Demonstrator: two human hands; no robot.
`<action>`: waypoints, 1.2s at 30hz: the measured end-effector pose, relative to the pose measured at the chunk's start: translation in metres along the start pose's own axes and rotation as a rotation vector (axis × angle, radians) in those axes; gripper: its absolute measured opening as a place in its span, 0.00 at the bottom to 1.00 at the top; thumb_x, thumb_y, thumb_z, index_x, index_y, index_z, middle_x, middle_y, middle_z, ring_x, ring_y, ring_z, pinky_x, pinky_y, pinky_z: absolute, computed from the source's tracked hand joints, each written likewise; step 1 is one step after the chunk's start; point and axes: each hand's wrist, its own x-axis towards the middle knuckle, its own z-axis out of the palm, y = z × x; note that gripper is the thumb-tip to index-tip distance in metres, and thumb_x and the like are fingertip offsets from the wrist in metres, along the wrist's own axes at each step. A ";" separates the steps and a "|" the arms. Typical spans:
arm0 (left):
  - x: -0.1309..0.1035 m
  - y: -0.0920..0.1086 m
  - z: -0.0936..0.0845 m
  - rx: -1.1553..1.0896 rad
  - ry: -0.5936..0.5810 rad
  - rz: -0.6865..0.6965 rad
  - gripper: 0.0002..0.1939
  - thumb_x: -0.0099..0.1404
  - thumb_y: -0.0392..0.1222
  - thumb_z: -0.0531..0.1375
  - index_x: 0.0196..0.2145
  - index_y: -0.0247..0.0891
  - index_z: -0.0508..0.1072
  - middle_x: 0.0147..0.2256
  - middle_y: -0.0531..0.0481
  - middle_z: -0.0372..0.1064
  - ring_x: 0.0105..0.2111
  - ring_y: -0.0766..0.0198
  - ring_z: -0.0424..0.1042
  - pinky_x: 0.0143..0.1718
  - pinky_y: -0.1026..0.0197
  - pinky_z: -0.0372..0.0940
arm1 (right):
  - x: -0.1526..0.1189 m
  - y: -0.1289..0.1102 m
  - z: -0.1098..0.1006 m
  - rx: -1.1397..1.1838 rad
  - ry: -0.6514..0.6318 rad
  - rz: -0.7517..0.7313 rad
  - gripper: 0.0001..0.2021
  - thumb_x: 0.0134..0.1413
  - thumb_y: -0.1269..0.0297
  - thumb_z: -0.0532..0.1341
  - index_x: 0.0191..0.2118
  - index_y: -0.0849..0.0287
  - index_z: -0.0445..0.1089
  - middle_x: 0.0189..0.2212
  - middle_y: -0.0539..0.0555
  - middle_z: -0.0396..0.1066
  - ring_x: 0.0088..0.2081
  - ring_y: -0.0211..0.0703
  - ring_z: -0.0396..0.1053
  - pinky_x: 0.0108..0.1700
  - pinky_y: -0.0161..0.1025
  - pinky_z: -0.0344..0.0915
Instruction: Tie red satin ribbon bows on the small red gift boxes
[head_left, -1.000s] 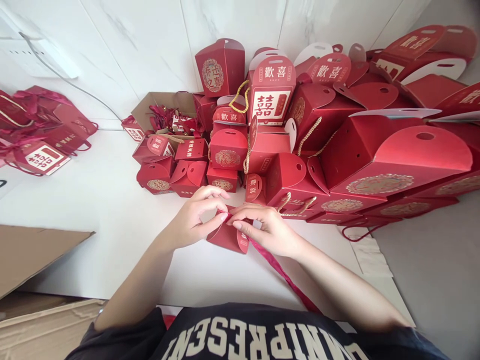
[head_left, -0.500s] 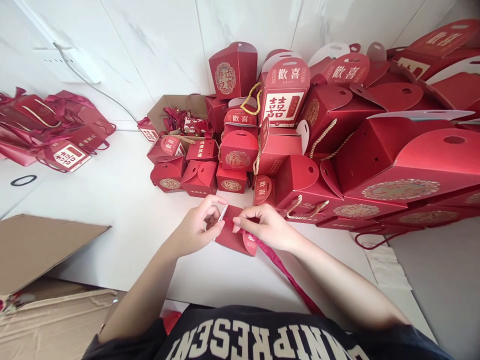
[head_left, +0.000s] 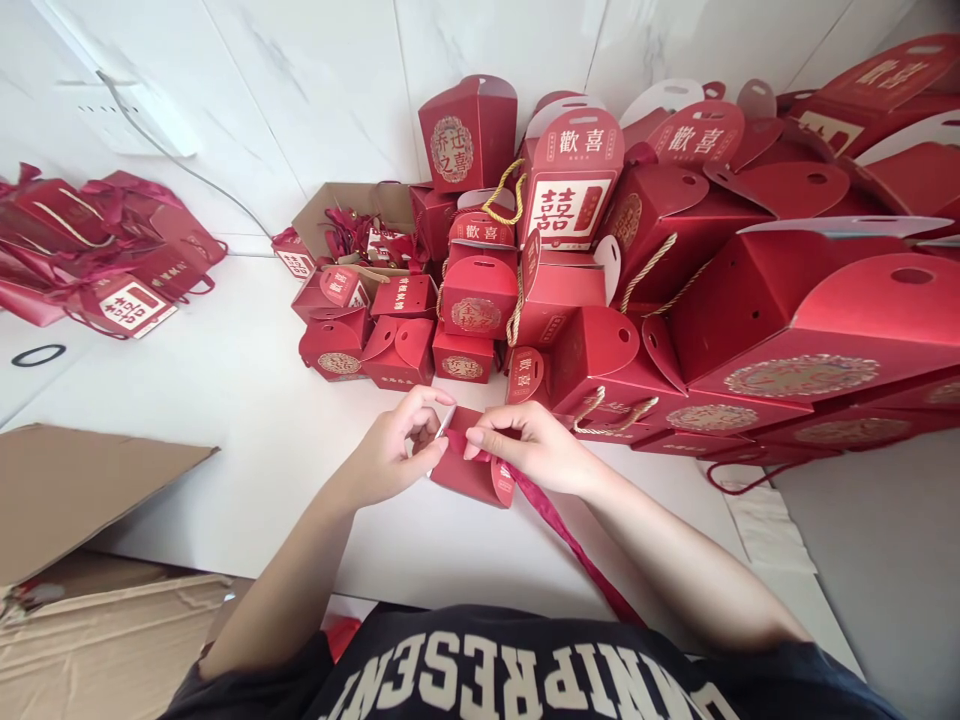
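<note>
A small red gift box (head_left: 471, 478) sits on the white table in front of me, between both hands. My left hand (head_left: 401, 445) is closed at its left side, thumb and fingers pinching the upright end flap (head_left: 445, 420), whose pale edge shows. Over the box's top, my right hand (head_left: 525, 445) pinches a dark red ribbon (head_left: 559, 530). The ribbon runs across the top toward the left flap, and its long tail trails down to the right toward my shirt. My right fingers partly hide the box's right end.
Stacked red gift boxes (head_left: 780, 330) crowd the back and right. Behind the small boxes, an open cardboard box (head_left: 311, 220) holds ribboned pieces. Red bags (head_left: 127, 250) lie at the left, near a black ring (head_left: 39, 355). Cardboard flaps (head_left: 97, 480) jut in at lower left.
Both hands keep almost the same pose on the box. A short stretch of ribbon now shows more clearly between the right fingertips and the left flap. The view has shifted slightly.
</note>
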 end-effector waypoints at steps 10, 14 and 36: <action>0.001 -0.007 0.000 0.010 0.020 0.026 0.16 0.68 0.38 0.54 0.53 0.46 0.59 0.26 0.58 0.60 0.28 0.67 0.60 0.29 0.66 0.56 | 0.002 0.001 0.000 0.018 -0.019 -0.024 0.18 0.64 0.53 0.57 0.33 0.61 0.76 0.23 0.50 0.71 0.26 0.37 0.67 0.36 0.35 0.63; -0.001 -0.005 0.000 0.017 0.013 0.025 0.17 0.68 0.37 0.54 0.53 0.46 0.59 0.26 0.58 0.59 0.28 0.67 0.60 0.31 0.65 0.57 | 0.005 0.002 0.000 0.041 -0.021 -0.038 0.17 0.64 0.54 0.58 0.33 0.61 0.76 0.28 0.52 0.74 0.31 0.39 0.69 0.39 0.36 0.64; -0.005 -0.001 0.004 0.027 0.051 -0.069 0.13 0.66 0.44 0.59 0.28 0.38 0.60 0.26 0.57 0.57 0.25 0.70 0.56 0.26 0.65 0.53 | 0.000 0.000 0.005 -0.204 0.103 -0.069 0.13 0.62 0.61 0.60 0.27 0.60 0.71 0.22 0.46 0.70 0.25 0.34 0.64 0.33 0.33 0.59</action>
